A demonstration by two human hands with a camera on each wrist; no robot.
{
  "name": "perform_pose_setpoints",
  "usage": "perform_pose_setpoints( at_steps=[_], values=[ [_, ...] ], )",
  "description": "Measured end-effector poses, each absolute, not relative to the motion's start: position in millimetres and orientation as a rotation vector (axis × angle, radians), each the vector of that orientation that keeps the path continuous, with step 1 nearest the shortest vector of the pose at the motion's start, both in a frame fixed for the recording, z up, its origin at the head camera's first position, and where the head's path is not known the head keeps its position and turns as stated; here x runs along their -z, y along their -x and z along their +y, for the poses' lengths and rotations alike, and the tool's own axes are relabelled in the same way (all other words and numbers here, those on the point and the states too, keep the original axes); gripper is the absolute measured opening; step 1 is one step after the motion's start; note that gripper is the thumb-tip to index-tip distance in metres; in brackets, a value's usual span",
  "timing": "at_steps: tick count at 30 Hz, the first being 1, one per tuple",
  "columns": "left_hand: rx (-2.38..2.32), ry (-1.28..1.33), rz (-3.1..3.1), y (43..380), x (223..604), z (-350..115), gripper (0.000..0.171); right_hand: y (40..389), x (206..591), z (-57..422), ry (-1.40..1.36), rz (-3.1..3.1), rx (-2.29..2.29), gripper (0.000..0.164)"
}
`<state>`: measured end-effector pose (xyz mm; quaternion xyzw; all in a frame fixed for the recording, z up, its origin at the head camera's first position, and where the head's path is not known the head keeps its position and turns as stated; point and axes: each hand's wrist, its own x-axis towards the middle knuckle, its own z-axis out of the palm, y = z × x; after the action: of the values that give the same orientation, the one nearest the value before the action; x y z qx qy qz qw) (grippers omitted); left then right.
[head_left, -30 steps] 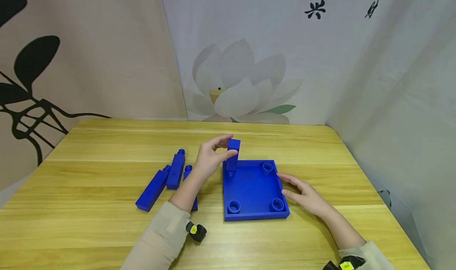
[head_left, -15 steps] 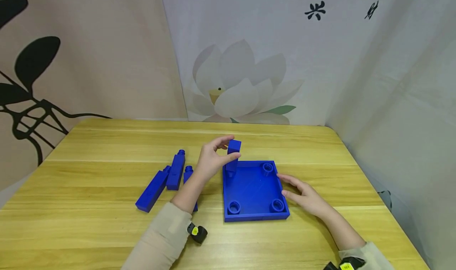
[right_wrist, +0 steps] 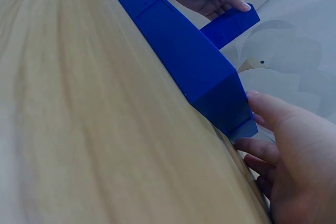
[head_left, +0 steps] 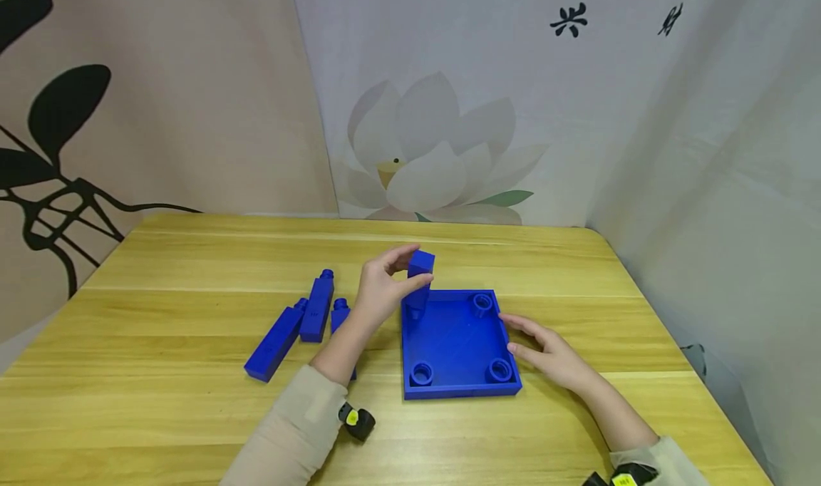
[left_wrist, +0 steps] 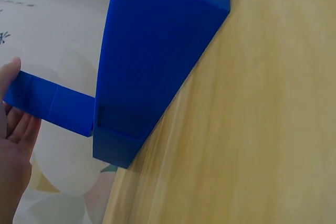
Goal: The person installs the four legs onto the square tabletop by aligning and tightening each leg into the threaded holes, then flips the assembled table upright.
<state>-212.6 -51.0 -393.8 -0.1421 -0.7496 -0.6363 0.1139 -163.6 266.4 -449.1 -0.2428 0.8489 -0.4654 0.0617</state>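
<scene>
My left hand [head_left: 378, 286] pinches a square blue post [head_left: 420, 263] between thumb and fingers. It stands nearly upright, its lower end at the far left corner of a shallow blue square tray [head_left: 462, 392]. Round sockets show in the tray's other three corners; the post hides the corner under it. From the left wrist view, the post [left_wrist: 55, 104] rises from the tray's wall [left_wrist: 152, 51] with my fingers round its free end. My right hand [head_left: 548, 354] has loosely bent fingers, fingertips at the tray's right side. The right wrist view has that hand [right_wrist: 304, 156] close against the tray wall [right_wrist: 173, 40].
Left of the tray, three more blue posts with round pegged ends lie on the wooden table [head_left: 160, 315]: one outermost [head_left: 276, 343], one in the middle [head_left: 317, 311], one partly behind my left forearm [head_left: 340, 315]. A printed curtain [head_left: 224, 101] hangs behind the table.
The post has turned slightly in my left hand's fingers, its top face now sitting more at an angle. The tray and my right hand have stayed in place.
</scene>
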Motion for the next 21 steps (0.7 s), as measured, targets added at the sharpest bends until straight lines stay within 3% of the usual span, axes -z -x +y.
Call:
perform_pose_setpoints(
  at_steps=[21],
  values=[
    [2.048,0.588,-2.275,215.9,391.9,-63.2,0.039,163.1,448.1,266.1,0.721,2.556,1.398,0.047]
  ],
)
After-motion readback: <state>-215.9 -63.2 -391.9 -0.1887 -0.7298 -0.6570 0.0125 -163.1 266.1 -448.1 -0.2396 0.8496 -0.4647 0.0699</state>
